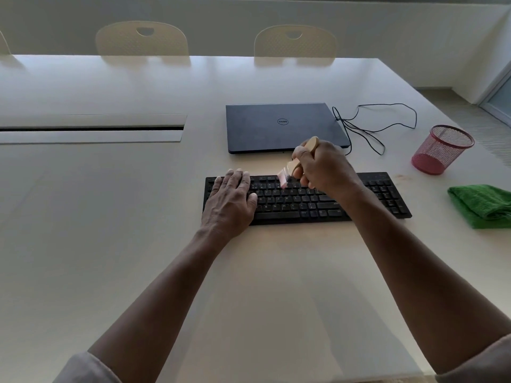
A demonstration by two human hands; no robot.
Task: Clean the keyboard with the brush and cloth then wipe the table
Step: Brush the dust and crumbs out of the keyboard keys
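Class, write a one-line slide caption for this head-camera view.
Right hand brushes the keyboard with a brush while the left hand steadies it; cloth waits alongside.

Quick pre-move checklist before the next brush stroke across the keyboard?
1. Brush held: ok. The right hand grips the wooden-handled brush, its fingers curled round the handle.
2. Bristles on keys: cannot tell. The tip is blurred over the upper key rows.
3. Keyboard steadied: ok. The left hand lies flat on the left end of the keyboard.
4. Left keys reachable: not ok. The left hand covers them.
5. Cloth ready: ok. The green cloth lies on the table, right of the keyboard, untouched.
6. Nearby clutter: ok. The closed laptop and its cable lie behind the keyboard; the red mesh cup stands to its right.
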